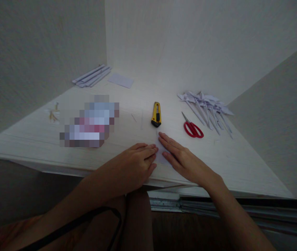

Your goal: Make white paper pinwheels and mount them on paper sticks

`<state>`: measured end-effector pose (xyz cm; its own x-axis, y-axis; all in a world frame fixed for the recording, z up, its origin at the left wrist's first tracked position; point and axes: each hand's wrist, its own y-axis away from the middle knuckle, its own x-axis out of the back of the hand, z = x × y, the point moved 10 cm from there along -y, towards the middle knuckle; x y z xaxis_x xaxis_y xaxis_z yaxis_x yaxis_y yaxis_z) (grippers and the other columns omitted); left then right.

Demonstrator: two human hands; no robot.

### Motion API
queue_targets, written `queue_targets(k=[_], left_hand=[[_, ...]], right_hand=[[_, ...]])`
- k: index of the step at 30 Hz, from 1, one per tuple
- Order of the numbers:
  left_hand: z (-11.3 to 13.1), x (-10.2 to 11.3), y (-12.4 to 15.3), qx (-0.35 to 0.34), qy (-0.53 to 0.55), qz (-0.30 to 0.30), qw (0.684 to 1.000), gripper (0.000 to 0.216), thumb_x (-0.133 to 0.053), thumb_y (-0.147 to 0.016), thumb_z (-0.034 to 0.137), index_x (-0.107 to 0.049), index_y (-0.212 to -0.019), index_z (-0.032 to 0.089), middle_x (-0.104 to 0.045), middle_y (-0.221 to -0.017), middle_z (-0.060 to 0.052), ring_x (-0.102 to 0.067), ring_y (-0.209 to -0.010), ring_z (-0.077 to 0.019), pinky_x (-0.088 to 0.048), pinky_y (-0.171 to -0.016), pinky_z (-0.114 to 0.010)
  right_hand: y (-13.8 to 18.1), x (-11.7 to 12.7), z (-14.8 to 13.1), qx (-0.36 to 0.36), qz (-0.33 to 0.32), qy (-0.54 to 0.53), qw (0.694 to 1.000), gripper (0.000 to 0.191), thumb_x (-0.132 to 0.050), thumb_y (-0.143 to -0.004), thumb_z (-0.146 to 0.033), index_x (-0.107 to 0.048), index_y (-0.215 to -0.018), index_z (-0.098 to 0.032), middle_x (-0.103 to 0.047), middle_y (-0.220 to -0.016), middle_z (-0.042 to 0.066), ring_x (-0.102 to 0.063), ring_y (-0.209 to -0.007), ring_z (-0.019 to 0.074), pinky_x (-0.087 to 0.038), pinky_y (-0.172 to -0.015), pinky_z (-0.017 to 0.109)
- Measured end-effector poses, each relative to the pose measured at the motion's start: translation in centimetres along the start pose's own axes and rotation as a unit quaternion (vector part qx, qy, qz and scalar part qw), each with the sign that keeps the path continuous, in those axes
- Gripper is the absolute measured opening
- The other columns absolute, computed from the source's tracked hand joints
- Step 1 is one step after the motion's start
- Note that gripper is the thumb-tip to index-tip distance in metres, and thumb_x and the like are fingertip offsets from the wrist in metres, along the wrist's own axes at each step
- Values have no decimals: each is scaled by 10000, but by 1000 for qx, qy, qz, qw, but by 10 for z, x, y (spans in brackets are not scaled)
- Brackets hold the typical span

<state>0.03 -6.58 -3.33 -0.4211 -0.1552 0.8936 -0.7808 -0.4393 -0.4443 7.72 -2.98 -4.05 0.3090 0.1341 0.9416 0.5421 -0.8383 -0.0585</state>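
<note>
A small white sheet of paper (161, 156) lies near the table's front edge, partly covered by my hands. My left hand (142, 158) rests at its left side, fingers stretched and close together, the fingertips touching the paper. On its right side my right hand (181, 157) lies flat with straight fingers and the thumb apart, pressing the paper down. Just beyond the fingertips is a yellow box cutter (157, 113) with a black end. Red-handled scissors (192, 128) lie to the right, their blades pointing away.
Several paper pinwheels (207, 106) on paper sticks are piled at the back right. Rolled paper sticks (92, 76) and a flat paper piece (121, 80) lie at the back left. A blurred-out object (91, 122) sits left of centre. Walls (190, 45) enclose the white table (127, 101).
</note>
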Motion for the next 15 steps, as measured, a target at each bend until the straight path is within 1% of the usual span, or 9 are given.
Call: queue_targets(k=[2, 6, 10, 12, 15], left_hand=[[2, 3, -1, -5, -7, 1, 1000, 248, -415, -902, 171, -586, -1065, 94, -591, -1177, -134, -496, -1156, -182, -333, -1018, -344], [6, 2, -2, -19, -36, -17, 999, 286, -374, -914, 162, -587, -1077, 64, -596, -1160, -151, -515, -1130, -211, -354, -1000, -367], [4, 0, -1, -13, -38, -17, 999, 306, -358, -925, 185, -583, -1098, 71, -581, -1191, -138, -498, -1151, -208, -345, -1012, -358], [3, -1, -1, -12, -38, -21, 999, 308, -346, -930, 184, -592, -1083, 80, -584, -1191, -131, -500, -1149, -197, -345, -1014, -350], [2, -1, -1, -13, -35, -23, 999, 314, -338, -931, 175, -607, -1062, 78, -599, -1170, -128, -516, -1131, -190, -367, -996, -338]], right_hand=[[1, -2, 1, -3, -1, -2, 1000, 507, -347, -917, -362, -306, -1386, -176, -275, -1464, 69, -250, -1347, 187, -253, -1107, 444], [0, -2, 2, -4, 1, -13, 1000, 510, -358, -911, -376, -318, -1382, -184, -290, -1458, 68, -254, -1345, 195, -246, -1106, 456], [-4, 1, 3, -19, -27, -35, 999, 535, -373, -900, -411, -329, -1379, -175, -297, -1454, 67, -258, -1342, 201, -224, -1114, 436], [-5, 7, 3, -21, -36, -52, 998, 516, -349, -911, -399, -340, -1373, -169, -292, -1455, 65, -260, -1342, 196, -208, -1117, 432], [-2, 27, 11, -22, -7, -74, 997, 463, -296, -932, -330, -355, -1365, -177, -326, -1441, 58, -296, -1328, 184, -202, -1114, 441]])
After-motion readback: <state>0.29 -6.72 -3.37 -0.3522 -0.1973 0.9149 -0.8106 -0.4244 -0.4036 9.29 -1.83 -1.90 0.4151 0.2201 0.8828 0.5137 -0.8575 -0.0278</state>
